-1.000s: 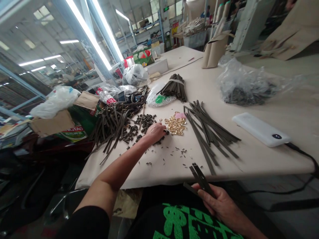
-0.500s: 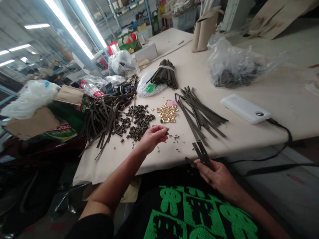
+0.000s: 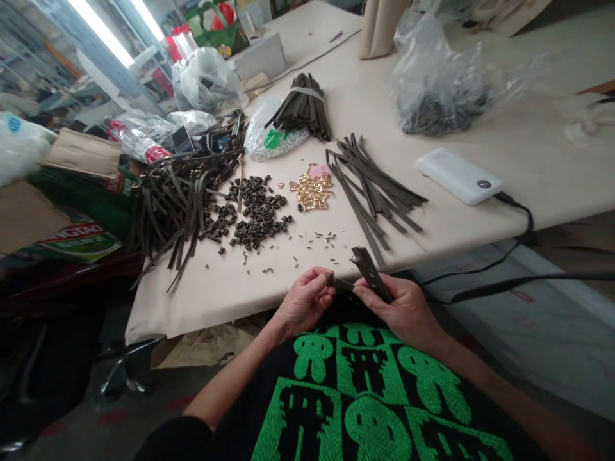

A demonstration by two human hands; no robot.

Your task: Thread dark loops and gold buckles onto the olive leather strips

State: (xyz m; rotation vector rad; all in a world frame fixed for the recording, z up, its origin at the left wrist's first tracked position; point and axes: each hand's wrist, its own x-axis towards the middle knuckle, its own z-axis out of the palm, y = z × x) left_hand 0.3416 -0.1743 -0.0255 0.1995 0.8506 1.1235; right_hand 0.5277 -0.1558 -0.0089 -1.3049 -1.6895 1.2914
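Note:
Between thumb and fingers, my left hand [image 3: 307, 298] pinches a small dark strap loop [image 3: 330, 280]. My right hand [image 3: 401, 306] is closed around several dark flat straps [image 3: 369, 272], some with punched holes. One strap end points left from that hand and meets the loop at the table's front edge; whether it passes through the loop I cannot tell. A pile of similar dark loops [image 3: 259, 214] lies farther back on the left. Gold buckles [image 3: 313, 189] are heaped to the right of that pile, beside a pink slip. Loose dark straps [image 3: 379, 186] lie behind my right hand.
A banded bundle of straps [image 3: 305, 105] rests on a clear bag at the back. Buckled straps [image 3: 173, 205] hang over the table's left edge. A white power bank [image 3: 459, 176] with a black cable and a plastic bag [image 3: 437, 83] lie to the right. Small scraps dot the table.
My left hand has come back from near the loop and buckle piles toward my body, bringing the loop to the strap end by my right hand. The view has tilted down.

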